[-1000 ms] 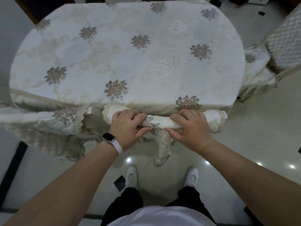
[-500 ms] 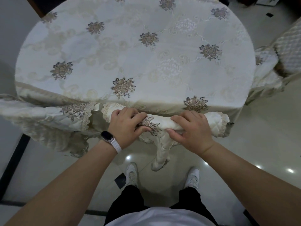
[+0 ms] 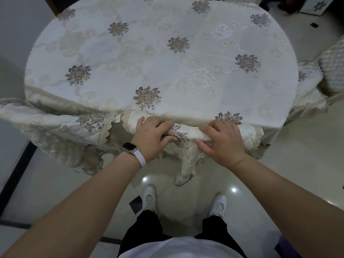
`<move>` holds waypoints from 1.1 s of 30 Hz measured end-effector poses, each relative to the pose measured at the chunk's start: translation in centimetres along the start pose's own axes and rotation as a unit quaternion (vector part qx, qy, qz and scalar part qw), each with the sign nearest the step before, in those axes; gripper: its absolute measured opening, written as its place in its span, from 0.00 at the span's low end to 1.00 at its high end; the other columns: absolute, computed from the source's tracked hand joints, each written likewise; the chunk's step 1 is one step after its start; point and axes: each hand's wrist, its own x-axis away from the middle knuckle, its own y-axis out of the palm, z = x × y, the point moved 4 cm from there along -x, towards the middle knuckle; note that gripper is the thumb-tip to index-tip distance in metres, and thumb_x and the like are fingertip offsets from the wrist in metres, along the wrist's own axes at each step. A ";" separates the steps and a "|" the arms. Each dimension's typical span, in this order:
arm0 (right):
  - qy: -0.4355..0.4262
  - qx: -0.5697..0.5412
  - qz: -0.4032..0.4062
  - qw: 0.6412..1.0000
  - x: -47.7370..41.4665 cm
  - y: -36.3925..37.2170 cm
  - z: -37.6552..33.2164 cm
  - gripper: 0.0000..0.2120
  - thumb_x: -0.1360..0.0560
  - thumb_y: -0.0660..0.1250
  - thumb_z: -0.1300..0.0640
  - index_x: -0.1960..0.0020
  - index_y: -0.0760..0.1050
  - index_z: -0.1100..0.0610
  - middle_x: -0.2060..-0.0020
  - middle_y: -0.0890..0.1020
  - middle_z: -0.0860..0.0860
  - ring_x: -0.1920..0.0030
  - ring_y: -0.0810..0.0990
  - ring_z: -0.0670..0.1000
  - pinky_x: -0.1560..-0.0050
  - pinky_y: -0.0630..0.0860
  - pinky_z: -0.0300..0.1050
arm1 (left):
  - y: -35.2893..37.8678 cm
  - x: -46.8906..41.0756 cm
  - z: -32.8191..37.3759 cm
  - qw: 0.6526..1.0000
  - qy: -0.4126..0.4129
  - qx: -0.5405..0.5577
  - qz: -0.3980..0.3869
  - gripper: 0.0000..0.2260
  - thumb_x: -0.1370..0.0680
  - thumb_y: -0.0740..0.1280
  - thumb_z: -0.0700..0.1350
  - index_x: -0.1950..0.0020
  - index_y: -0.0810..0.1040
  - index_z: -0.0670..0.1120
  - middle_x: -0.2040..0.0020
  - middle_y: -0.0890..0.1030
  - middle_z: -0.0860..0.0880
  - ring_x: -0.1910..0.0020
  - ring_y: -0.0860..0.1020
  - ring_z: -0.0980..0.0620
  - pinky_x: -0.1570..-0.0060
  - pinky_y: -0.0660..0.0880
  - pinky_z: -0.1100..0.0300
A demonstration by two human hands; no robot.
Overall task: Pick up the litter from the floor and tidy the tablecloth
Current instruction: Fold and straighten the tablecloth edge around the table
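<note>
Tablecloth (image 3: 188, 133) roll within curled left hand (image 3: 151, 139), right hand (image 3: 223, 142)

Nothing to read here: no words, labels, brands or numbers anywhere, and the watch (image 3: 128, 147) face is dark and blank.

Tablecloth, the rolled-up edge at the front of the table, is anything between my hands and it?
Nothing visible. The left hand and right hand both grip the rolled edge directly, curled over it. A loose end hangs below, between them.
</note>
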 end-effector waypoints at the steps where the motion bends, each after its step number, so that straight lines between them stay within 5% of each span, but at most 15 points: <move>1: 0.002 0.001 -0.006 1.000 -0.1 0.1 0.0 0.18 0.29 0.65 0.39 0.50 0.82 0.52 0.58 0.79 0.50 0.58 0.78 0.56 0.56 0.70 0.50 | 0.0 -0.1 -0.1 1.000 -0.006 -0.001 -0.009 0.20 0.26 0.64 0.62 0.42 0.78 0.51 0.49 0.80 0.49 0.49 0.77 0.44 0.44 0.70 0.35; 14: -0.015 0.061 -0.114 0.991 -2.6 0.8 -5.6 0.20 0.28 0.61 0.43 0.47 0.78 0.56 0.55 0.79 0.53 0.57 0.78 0.57 0.53 0.72 0.52 | -2.7 1.3 -2.1 0.999 -0.007 0.035 0.006 0.22 0.25 0.65 0.57 0.39 0.80 0.43 0.42 0.80 0.45 0.42 0.76 0.45 0.40 0.74 0.48; 23: -0.006 0.127 -0.150 0.980 -6.9 5.3 -13.4 0.17 0.29 0.61 0.47 0.48 0.77 0.58 0.57 0.77 0.55 0.58 0.77 0.59 0.60 0.74 0.52 | -8.8 4.1 -11.7 0.997 0.044 -0.030 0.056 0.16 0.23 0.64 0.49 0.41 0.81 0.41 0.45 0.81 0.43 0.45 0.78 0.44 0.45 0.75 0.49; 28: -0.008 0.153 -0.185 0.971 -9.1 7.5 -16.2 0.15 0.27 0.67 0.48 0.49 0.76 0.59 0.57 0.76 0.56 0.59 0.76 0.59 0.63 0.72 0.51 | -11.0 4.8 -16.1 0.994 0.027 -0.102 0.001 0.14 0.26 0.68 0.47 0.43 0.81 0.41 0.50 0.82 0.42 0.53 0.79 0.39 0.55 0.77 0.47; 33: 0.013 0.179 -0.209 0.961 -9.2 7.9 -16.2 0.15 0.27 0.68 0.49 0.49 0.76 0.60 0.56 0.77 0.58 0.59 0.76 0.61 0.63 0.71 0.51 | -12.0 5.7 -18.1 0.980 -0.054 -0.182 -0.064 0.16 0.28 0.72 0.55 0.46 0.81 0.48 0.49 0.82 0.47 0.51 0.80 0.42 0.50 0.72 0.48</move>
